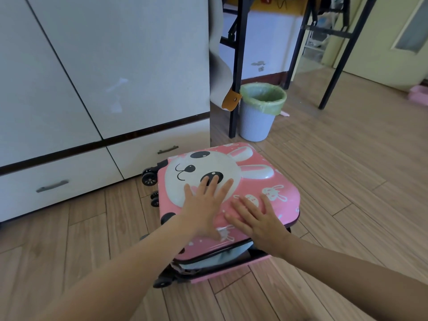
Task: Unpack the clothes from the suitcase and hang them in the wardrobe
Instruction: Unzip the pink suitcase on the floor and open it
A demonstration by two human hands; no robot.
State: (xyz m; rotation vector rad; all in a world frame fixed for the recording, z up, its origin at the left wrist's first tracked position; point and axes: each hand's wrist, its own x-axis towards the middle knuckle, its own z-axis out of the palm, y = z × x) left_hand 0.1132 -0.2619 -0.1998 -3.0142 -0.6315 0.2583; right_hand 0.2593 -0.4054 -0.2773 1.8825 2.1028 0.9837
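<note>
Both hands lie flat on the lid, and neither has a grip on anything. The left hand [206,205] rests on the big white bunny face with its fingers straight and spread. The right hand [257,218] rests just beside it on the pink part, fingers straight too.

The pink suitcase [273,181] lies flat on the wooden floor [347,181], with its little black wheels [149,177] pointing at the wardrobe. The lid is not fully down. At the near edge there is a gap, and some light blue cloth [208,262] peeks out. These look like the clothes, and they are all inside the case.

The white wardrobe [92,66] stands close by on the left. Its doors are closed, and its drawers [58,181] are closed too. A bin [259,117] with a green bag stands behind the suitcase.

I think this is the very first step: opening the case. Nothing has been hung up yet. Next, the fingers need to hook under the near edge of the lid and lift it right up. Then one piece of clothing can come out, and a wardrobe door must be opened.
</note>
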